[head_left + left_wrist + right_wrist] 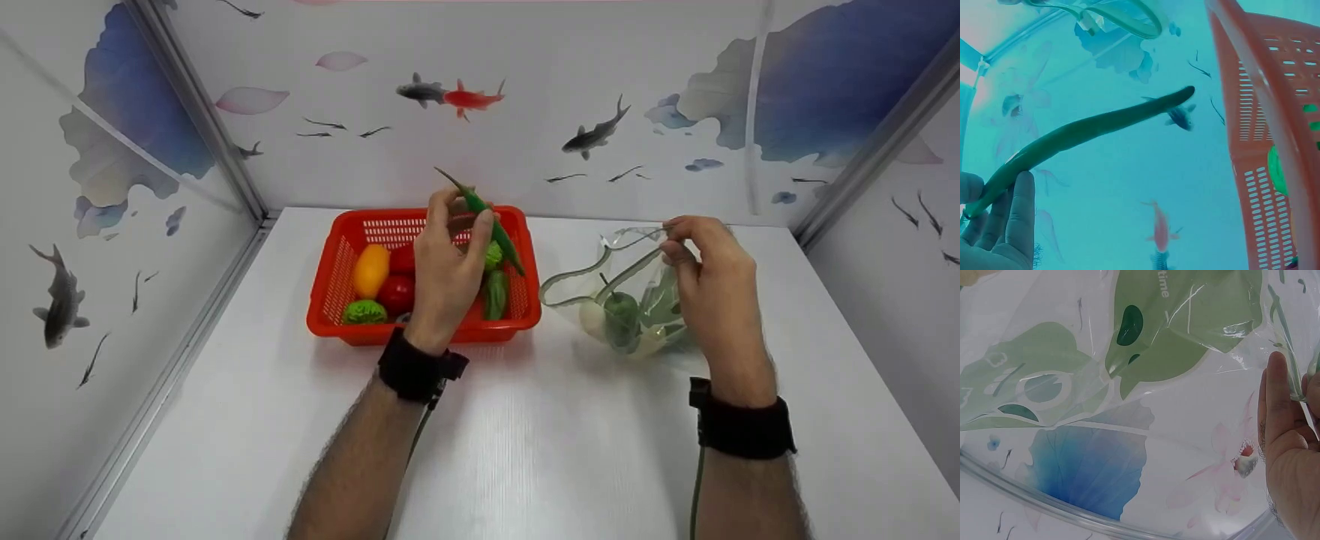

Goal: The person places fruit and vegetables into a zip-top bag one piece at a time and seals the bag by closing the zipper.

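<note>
Above the right part of a red plastic basket [326, 328], my left hand [448, 262] pinches a long green chili pepper [501, 238] between thumb and fingers. In the left wrist view the chili pepper [1081, 134] stretches out from the fingertips, its far end free. My right hand [716, 281] pinches the rim of a clear plastic bag [571, 281], whose mouth gapes toward the basket. Inside the bag show a green round fruit or vegetable with a stem [621, 309] and a pale round item [592, 319]. Green printed shapes on the bag [1168, 332] fill much of the right wrist view.
In the basket lie a yellow oval fruit [371, 271], a red round one [396, 294], bumpy green pieces [365, 312] and a dark green one [496, 295], partly behind my left hand. The white table [495, 435] is bounded by printed wall panels [510, 150].
</note>
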A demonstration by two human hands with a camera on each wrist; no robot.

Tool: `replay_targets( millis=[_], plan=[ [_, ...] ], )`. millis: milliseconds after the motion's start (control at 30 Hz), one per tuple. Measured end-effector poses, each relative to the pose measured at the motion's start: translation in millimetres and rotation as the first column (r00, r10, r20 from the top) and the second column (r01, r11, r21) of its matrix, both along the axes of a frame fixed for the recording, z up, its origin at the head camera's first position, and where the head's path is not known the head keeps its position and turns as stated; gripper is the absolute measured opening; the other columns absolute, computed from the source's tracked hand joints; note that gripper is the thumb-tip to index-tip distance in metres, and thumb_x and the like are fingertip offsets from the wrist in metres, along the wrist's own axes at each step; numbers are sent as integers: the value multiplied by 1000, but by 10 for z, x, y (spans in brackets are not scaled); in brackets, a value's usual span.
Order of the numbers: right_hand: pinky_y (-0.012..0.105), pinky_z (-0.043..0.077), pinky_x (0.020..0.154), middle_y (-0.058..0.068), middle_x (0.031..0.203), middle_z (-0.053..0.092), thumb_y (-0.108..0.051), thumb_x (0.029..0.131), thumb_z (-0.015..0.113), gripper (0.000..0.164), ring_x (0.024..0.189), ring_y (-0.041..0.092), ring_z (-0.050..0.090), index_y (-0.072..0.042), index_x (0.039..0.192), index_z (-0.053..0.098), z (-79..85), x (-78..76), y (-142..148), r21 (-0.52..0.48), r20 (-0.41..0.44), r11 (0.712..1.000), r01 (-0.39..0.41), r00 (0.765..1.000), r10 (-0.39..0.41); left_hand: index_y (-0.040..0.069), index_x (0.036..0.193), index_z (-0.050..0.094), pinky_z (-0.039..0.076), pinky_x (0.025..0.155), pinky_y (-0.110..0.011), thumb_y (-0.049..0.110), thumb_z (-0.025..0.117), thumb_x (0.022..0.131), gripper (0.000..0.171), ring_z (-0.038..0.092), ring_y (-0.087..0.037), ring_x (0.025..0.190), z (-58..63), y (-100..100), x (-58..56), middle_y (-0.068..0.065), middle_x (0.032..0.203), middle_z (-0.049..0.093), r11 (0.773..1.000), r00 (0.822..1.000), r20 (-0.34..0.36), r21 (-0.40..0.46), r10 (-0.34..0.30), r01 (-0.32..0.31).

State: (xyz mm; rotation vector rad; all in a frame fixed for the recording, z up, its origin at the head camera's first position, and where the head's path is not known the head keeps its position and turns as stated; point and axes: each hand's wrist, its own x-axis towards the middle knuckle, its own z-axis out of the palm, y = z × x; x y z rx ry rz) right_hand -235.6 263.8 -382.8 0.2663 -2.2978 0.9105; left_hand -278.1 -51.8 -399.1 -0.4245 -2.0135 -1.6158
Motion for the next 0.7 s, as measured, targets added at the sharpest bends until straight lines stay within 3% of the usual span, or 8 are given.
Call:
replay_targets(
  millis=[67,133,200,300,400,500,600,700],
  plan=[
    [55,56,117,25,137,79,-13,114,70,21,138,43,74,8,111,67,-2,-3,1,1,-4,1000,0,1000,0,2,155,56,75,100,-43,21,74,117,46,84,-31,125,37,22,41,-19,140,79,999,1000,-27,28,-14,15],
    [49,56,118,24,136,79,-14,113,71,22,138,43,74,8,111,67,-3,-4,1,1,-10,1000,0,1000,0,2,158,52,75,99,-43,17,74,116,49,85,-32,124,68,48,76,-20,142,79,997,998,-57,63,-35,38],
    [32,56,114,23,135,80,-13,113,71,21,137,42,75,7,110,67,-10,-5,4,3,-18,1000,0,1000,0,2,161,48,75,99,-43,14,73,116,53,85,-32,121,94,78,116,-22,143,77,992,995,-78,102,-68,76],
    [9,48,106,22,135,80,-13,113,72,19,136,40,75,6,111,68,-16,-6,9,1,-25,1000,-4,1000,4,1,161,44,75,100,-42,10,71,115,54,85,-34,118,113,137,154,-25,143,74,980,988,-89,146,-126,138],
    [0,39,104,22,135,80,-9,112,73,17,136,40,75,6,111,68,-15,-5,9,-1,-25,1000,-7,1000,7,0,158,43,75,99,-43,9,69,115,51,85,-35,118,109,211,178,-27,141,73,969,980,-80,157,-182,193],
    [5,43,111,23,135,80,-7,112,73,15,136,41,75,7,110,68,-7,-3,4,-3,-20,1000,-5,1000,5,0,153,43,75,98,-45,8,67,116,45,85,-38,119,97,284,189,-26,138,71,960,971,-63,153,-230,237],
    [25,53,119,22,135,80,-7,112,73,15,137,40,75,6,110,68,-3,-5,-1,-1,-12,1000,-2,1000,2,2,150,42,75,99,-45,10,65,118,40,84,-37,122,80,352,190,-24,138,68,950,962,-34,151,-270,272],
    [48,56,117,22,137,80,-10,113,72,16,138,39,74,6,112,68,4,-2,-8,0,3,1000,0,1000,0,1,150,41,74,100,-44,12,63,121,39,84,-35,123,54,414,193,-22,140,66,938,951,-13,161,-309,307]
  ],
)
